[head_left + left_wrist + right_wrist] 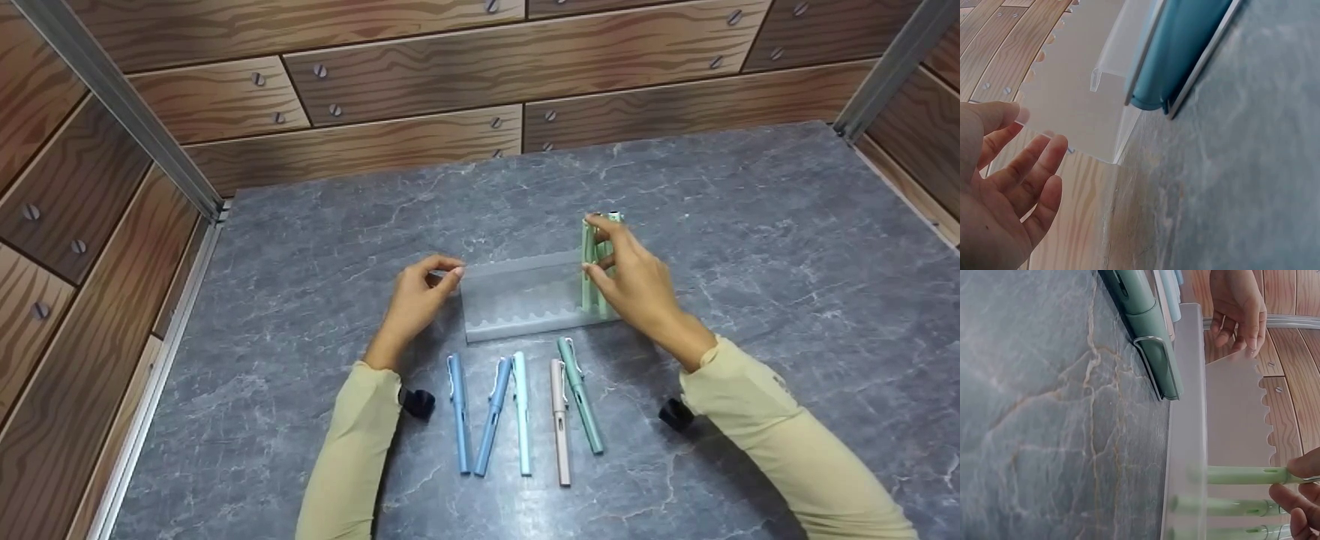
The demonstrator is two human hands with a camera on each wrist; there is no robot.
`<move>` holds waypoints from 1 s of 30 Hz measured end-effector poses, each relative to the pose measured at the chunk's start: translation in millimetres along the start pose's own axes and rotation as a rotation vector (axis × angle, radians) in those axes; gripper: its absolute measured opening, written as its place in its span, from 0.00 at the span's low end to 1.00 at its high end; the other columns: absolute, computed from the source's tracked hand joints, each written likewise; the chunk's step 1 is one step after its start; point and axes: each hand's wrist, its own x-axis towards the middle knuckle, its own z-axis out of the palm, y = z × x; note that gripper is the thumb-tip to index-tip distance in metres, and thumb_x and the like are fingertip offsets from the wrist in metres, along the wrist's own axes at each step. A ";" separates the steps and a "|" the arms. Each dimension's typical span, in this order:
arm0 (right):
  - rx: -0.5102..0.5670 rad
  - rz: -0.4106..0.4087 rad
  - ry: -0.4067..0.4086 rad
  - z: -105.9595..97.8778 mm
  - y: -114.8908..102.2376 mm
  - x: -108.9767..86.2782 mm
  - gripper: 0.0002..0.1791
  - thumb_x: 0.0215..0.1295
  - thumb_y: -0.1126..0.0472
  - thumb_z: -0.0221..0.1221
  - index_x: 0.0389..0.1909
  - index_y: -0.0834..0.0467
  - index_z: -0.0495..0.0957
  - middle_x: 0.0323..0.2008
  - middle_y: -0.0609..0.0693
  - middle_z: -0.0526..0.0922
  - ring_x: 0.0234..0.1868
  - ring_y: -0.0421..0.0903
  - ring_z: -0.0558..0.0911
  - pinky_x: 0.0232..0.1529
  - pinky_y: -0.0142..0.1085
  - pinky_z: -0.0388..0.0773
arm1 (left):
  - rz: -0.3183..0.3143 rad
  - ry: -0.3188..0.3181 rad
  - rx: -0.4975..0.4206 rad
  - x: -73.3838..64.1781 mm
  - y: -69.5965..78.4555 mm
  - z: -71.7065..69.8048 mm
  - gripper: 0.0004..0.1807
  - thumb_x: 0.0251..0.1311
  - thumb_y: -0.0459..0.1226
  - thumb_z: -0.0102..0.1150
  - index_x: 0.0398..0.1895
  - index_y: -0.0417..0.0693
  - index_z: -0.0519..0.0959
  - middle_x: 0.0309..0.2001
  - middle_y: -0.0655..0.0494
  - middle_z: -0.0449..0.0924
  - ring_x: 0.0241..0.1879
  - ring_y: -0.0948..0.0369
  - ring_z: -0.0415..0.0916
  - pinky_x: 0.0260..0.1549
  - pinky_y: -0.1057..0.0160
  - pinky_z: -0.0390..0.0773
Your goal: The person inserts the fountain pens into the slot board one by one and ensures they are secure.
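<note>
A clear plastic pen stand [517,296] with a scalloped top edge and a notched lower ledge stands on the table. My left hand [416,294] pinches its upper left corner between thumb and forefinger, the other fingers loose in the left wrist view. At the right end, my right hand [637,281] holds a light green pen [1247,475] near its upper part, with the pen upright against the stand. Beside it, further light green pens [1224,507] stand in the rack, partly hidden by the right hand in the head view.
In front of the stand lie two blue pens [460,416], a pale aqua pen [522,416], a greyish-pink pen [560,427] and a dark green pen [581,397]. Wood-patterned walls [405,82] enclose the grey marbled table [337,217].
</note>
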 end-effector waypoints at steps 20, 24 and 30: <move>-0.054 -0.003 -0.044 2.5 0.9 -1.1 0.37 0.57 0.66 0.66 0.67 0.55 0.63 0.47 0.57 0.82 0.29 0.49 0.83 0.24 0.41 0.77 | -0.020 -0.007 -0.011 0.6 0.1 -0.3 0.10 0.65 0.37 0.59 0.43 0.42 0.83 0.41 0.46 0.83 0.34 0.46 0.82 0.26 0.71 0.72; -0.069 -0.005 -0.046 2.4 0.7 -0.9 0.37 0.57 0.65 0.66 0.67 0.55 0.64 0.47 0.57 0.81 0.30 0.49 0.83 0.24 0.43 0.77 | -0.025 -0.016 -0.012 0.8 -0.5 -0.8 0.10 0.65 0.38 0.59 0.44 0.43 0.83 0.42 0.47 0.84 0.35 0.46 0.82 0.26 0.70 0.72; -0.122 -0.021 -0.055 2.2 0.5 0.8 0.36 0.57 0.63 0.67 0.67 0.54 0.65 0.45 0.54 0.81 0.29 0.49 0.82 0.24 0.44 0.76 | -0.027 -0.027 -0.013 0.5 -1.2 -1.7 0.11 0.65 0.39 0.59 0.45 0.43 0.83 0.44 0.47 0.83 0.34 0.46 0.81 0.26 0.70 0.72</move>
